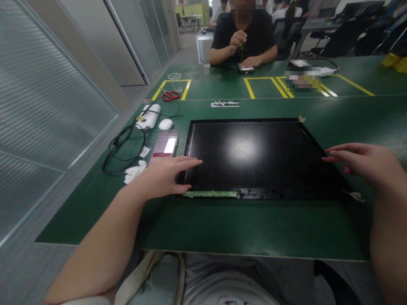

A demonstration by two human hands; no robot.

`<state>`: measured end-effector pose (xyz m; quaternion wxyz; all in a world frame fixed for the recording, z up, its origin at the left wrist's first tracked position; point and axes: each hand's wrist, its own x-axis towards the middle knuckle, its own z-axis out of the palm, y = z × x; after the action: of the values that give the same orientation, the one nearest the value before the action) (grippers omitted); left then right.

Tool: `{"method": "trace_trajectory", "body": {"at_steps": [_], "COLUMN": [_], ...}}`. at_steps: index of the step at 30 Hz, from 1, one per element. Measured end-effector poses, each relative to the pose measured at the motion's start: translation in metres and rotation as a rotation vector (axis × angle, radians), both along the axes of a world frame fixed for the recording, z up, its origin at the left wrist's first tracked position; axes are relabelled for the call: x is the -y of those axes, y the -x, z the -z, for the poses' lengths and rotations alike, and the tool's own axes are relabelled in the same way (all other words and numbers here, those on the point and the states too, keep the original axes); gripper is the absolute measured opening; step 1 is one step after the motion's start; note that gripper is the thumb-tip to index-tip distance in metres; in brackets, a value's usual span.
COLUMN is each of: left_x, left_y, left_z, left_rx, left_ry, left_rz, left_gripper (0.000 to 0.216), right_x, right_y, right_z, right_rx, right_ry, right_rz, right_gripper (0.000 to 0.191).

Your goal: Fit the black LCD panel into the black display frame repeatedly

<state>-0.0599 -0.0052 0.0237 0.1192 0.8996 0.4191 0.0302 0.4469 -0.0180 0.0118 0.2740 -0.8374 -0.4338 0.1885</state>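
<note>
A black display panel (280, 161) lies flat on the green table, its glossy face reflecting a light. Along its near edge at the left runs a narrow green circuit board (211, 194). My left hand (170, 174) is at the panel's left side, thumb and fingers apart, with the fingertips over the edge. At the opposite side, my right hand (365, 163) has its fingers stretched toward the right edge; the fingertips are at the frame, and I cannot tell whether they press on it. Pale tape bits stick out at the panel's right corners.
Left of the panel are a phone (164, 146), a white oval case (165, 124), a white device (149, 116) with black cables, red scissors (171, 96) and crumpled tissue (135, 171). White strips (224, 103) lie beyond it. Another person (243, 38) works across the table.
</note>
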Motion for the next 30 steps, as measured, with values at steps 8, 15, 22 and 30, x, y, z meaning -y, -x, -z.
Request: {"method": "trace_trajectory", "body": {"at_steps": [8,15,22,30], "left_x": [0.001,0.0,0.0,0.001], "left_y": [0.004,0.006,0.007,0.006], "left_z": [0.001,0.003,0.002,0.001], "left_rx": [0.009,0.003,0.006,-0.016], "left_ry": [-0.025,-0.045,-0.048,-0.047], "left_rz": [0.001,0.01,0.012,0.012], "left_gripper": [0.079,0.081,0.086,0.089], "right_x": [0.002,0.003,0.001,-0.001], "right_y": [0.003,0.009,0.008,0.005], "right_z": [0.001,-0.003,-0.002,0.0], "right_rx": [-0.03,-0.027,-0.066,-0.052], "right_ry": [0.009,0.009,0.008,0.019], "right_rz": [0.039,0.061,0.099,0.106], "right_gripper": [0.04,0.038,0.034,0.03]}}
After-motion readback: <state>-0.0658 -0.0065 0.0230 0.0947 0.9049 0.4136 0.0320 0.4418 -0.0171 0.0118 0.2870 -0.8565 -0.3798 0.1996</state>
